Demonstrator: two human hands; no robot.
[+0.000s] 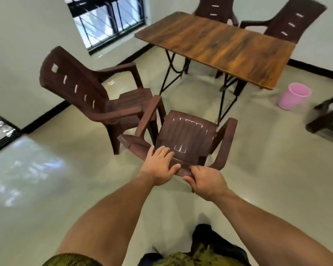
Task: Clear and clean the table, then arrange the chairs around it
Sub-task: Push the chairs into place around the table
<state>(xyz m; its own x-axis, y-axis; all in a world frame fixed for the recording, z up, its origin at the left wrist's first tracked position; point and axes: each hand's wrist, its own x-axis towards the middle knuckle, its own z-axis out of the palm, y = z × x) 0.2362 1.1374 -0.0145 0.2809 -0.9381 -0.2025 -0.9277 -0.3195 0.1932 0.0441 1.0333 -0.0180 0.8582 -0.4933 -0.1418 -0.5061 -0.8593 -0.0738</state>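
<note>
left hand (160, 166): fingers curled over the top edge of the held chair (188, 135), gripping it
right hand (206, 181): clenched on the same edge, just beside the left
held chair: near the surface (219, 47), seat facing it
second chair (96, 93): just beside the held chair's left arm
pink bucket (294, 96): on the floor, near the surface's right end

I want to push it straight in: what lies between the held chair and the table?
Head view: only bare floor between the held chair and the table; another chair stands left.
</note>
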